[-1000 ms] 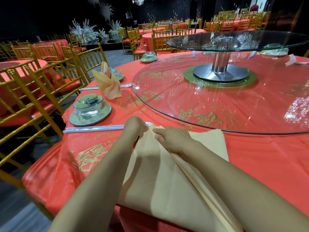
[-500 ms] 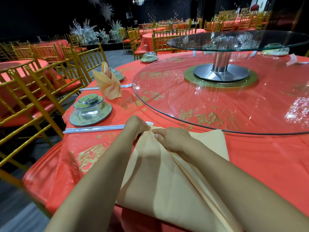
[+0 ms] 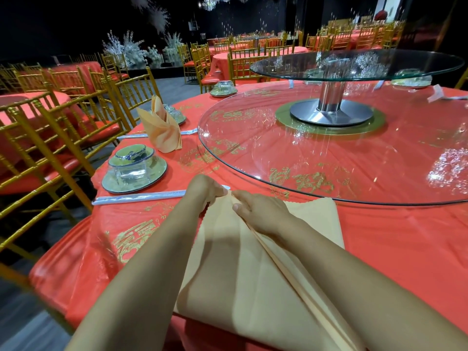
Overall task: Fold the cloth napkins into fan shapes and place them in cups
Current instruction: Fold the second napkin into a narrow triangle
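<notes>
– Almost nothing has moved since a moment ago, has it?

– No. Our hands sit at the same far corner of the cloth as they did then. We see only a tiny shift.

– What is closest to us?

– The napkin. It is big and peach. It lies on the red table, and its near end hangs over the edge. A long fold runs up it from near us to our fingers.

– What are our hands doing?

– Our left hand pinches the far corner of the napkin with curled fingers. Our right hand is just beside it. It grips the top of the fold, with its thumb pressed on the cloth.

– What comes a bit farther off?

– A long thin packet lies left of our left hand. Behind it is a plate with a glass cup on it. A small bowl sits on top of the cup.

– And past that?

– A folded napkin stands up tall on the table. We cannot tell if a cup is under it. To the right is the big glass turntable. A metal post in its middle holds up a smaller glass disc. Gold chairs stand round the table on the left.
</notes>
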A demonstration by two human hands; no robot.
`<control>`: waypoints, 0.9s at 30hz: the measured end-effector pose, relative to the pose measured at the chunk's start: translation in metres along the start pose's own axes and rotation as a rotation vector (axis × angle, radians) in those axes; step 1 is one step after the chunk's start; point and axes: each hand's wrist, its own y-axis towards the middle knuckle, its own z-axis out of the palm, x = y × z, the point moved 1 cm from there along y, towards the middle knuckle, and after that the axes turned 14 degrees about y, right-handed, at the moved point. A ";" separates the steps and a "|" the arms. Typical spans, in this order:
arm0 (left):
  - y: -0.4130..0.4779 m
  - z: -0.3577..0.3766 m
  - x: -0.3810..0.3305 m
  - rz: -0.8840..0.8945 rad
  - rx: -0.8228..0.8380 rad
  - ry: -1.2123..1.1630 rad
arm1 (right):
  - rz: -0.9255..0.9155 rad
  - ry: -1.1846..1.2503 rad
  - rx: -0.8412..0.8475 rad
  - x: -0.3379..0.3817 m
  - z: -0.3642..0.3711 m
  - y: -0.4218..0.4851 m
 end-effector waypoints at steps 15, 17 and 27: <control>-0.060 -0.035 -0.016 0.308 -0.001 -0.322 | -0.158 0.373 -0.494 0.055 -0.025 -0.018; -0.067 -0.043 -0.020 0.322 -0.002 -0.367 | -0.177 0.401 -0.538 0.063 -0.032 -0.020; -0.098 -0.076 -0.040 0.368 -0.066 -0.514 | -0.222 0.474 -0.574 0.108 -0.075 -0.020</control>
